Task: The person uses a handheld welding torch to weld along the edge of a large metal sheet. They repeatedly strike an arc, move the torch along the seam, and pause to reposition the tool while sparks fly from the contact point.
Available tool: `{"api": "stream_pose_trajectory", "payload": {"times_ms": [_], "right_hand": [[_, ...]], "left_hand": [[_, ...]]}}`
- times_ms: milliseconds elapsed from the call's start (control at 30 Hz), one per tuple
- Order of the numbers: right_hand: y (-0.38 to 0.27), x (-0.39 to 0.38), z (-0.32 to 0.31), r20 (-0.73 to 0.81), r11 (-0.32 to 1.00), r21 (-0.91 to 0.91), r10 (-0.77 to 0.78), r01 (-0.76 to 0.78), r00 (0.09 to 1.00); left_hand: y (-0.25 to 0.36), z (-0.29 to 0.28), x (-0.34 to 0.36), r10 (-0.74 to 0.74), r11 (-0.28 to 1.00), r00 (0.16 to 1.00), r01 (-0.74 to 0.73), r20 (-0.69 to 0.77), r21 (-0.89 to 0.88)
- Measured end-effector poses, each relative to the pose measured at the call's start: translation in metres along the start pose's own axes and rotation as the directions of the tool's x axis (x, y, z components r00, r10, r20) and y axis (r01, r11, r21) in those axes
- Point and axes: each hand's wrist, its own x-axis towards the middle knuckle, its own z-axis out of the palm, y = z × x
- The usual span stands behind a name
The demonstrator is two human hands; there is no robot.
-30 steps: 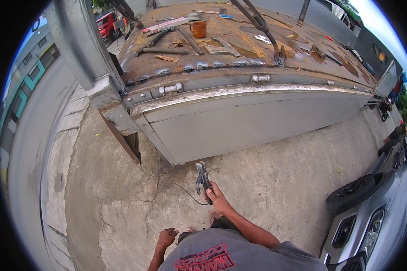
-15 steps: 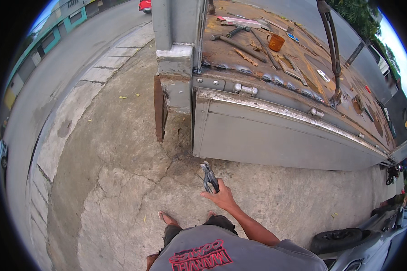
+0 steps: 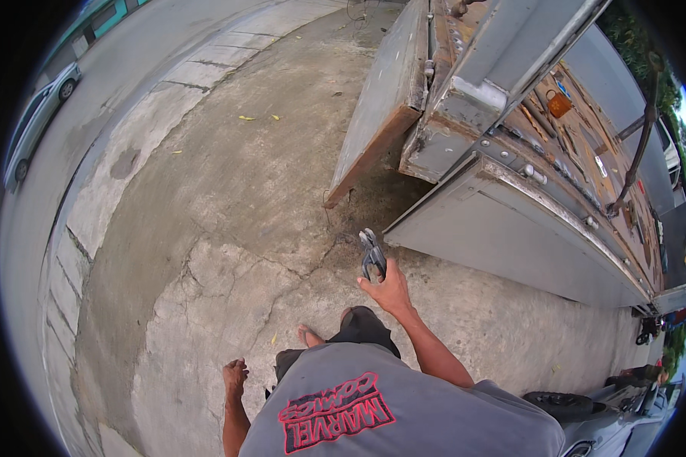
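Observation:
My right hand [image 3: 389,290] is stretched forward and grips a dark metal hand tool [image 3: 372,256], like pliers or a crimper, pointing up and ahead. It hovers over the cracked concrete, just short of the lower corner of the grey truck side panel [image 3: 511,244]. My left hand [image 3: 235,376] hangs low at my side with fingers loosely curled and nothing in it. A bare foot [image 3: 310,335] shows below my grey shirt.
A rusty truck bed [image 3: 587,145] carries metal bars, tools and an orange container [image 3: 559,104]. A hinged grey tailgate panel [image 3: 381,99] hangs open at the corner. A white car [image 3: 38,122] stands on the road far left. A dark tyre [image 3: 560,402] lies at the lower right.
The view has swung left along the truck toward its corner. My right hand keeps the tool raised ahead; my left hand has come into view at my side.

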Motion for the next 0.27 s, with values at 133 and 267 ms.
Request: {"api": "stream_pose_trajectory", "payload": {"times_ms": [133, 267], "right_hand": [[-0.041, 0.032, 0.034, 0.026, 1.000, -0.011, 0.021, -0.020, 0.999], [-0.095, 0.075, 0.059, 0.119, 0.992, 0.066, 0.095, -0.103, 0.988]], "left_hand": [[0.042, -0.019, 0.039, 0.014, 1.000, 1.000, -0.014, 0.001, 0.002], [0.072, -0.008, 0.080, -0.026, 0.999, 0.999, 0.027, 0.044, -0.021]]}}
